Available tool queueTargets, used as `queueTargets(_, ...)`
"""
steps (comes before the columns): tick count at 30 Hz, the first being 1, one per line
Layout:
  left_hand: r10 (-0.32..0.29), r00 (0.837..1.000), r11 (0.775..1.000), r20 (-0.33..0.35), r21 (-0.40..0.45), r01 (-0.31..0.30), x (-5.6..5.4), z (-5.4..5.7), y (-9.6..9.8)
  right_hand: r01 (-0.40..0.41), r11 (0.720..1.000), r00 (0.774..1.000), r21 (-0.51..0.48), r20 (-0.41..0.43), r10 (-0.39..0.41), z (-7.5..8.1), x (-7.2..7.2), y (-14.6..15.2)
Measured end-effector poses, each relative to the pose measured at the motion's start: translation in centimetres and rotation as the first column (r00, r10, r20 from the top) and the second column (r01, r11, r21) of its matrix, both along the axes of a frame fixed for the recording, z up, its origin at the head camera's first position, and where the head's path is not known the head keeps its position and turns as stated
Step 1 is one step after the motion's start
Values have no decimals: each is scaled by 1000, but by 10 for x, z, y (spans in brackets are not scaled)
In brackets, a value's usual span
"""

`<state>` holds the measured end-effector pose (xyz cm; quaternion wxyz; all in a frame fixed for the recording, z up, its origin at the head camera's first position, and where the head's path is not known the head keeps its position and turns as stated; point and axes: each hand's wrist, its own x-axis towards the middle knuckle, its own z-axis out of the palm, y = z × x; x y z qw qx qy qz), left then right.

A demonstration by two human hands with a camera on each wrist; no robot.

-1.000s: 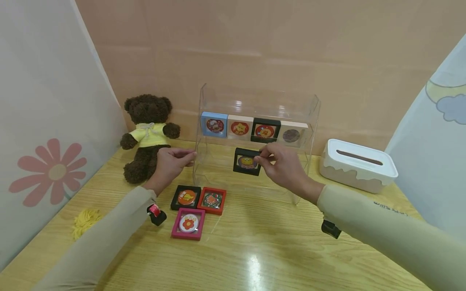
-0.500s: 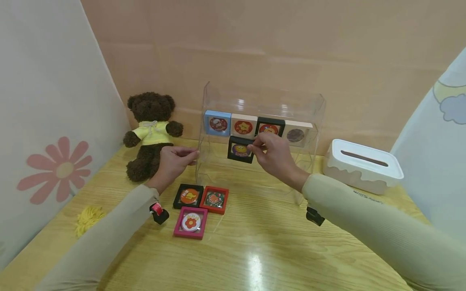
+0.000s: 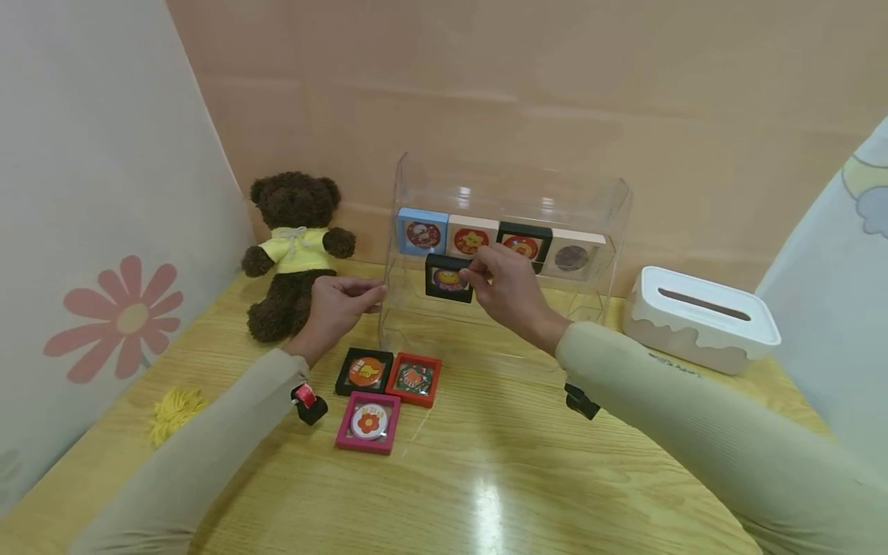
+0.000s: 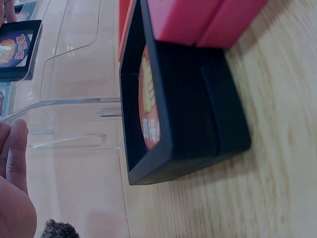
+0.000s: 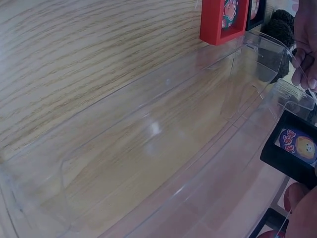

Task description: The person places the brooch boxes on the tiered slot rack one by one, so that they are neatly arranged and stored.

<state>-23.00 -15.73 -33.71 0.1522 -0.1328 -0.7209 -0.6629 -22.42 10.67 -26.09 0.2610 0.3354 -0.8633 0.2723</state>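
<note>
A clear acrylic display stand (image 3: pixel 506 185) stands at the back of the table. My left hand (image 3: pixel 336 307) pinches its left side edge, as the left wrist view also shows with the fingers (image 4: pixel 19 148). In my right hand (image 3: pixel 512 287) is a small black square display frame (image 3: pixel 444 280) holding a round purple and yellow badge, gripped by its right side. That frame is upright in front of the stand's middle tier, towards the left end. On the tier above stand a blue frame (image 3: pixel 422 231), a cream frame (image 3: pixel 473 234), a black frame and another cream frame (image 3: pixel 573 254).
Flat on the table lie a black frame (image 3: pixel 364 371), a red frame (image 3: pixel 415 379) and a magenta frame (image 3: pixel 368 422). A brown teddy bear (image 3: pixel 294 243) sits left of the stand. To the right is a white tissue box (image 3: pixel 704 316). Yellow yarn (image 3: pixel 176 412) lies at left.
My right hand has carried the black frame leftward and up, from the front of the stand to close by its middle tier. The left hand keeps its hold on the stand's edge.
</note>
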Motion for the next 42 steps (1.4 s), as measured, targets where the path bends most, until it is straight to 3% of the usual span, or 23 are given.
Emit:
queueTargets(16,-3,1000,1000,9,11,2,0,-1,1,-6,1000,997,11,74,5,-9,-7,-23)
queueTargets(34,-19,999,1000,33,2,19,0,0,-1,-59,998,998,-5,3,59,-23,-15,-38)
queueTargets(42,-31,999,999,36,12,30,0,1,-2,-39,999,998,-19,38,40,-24,-14,-43)
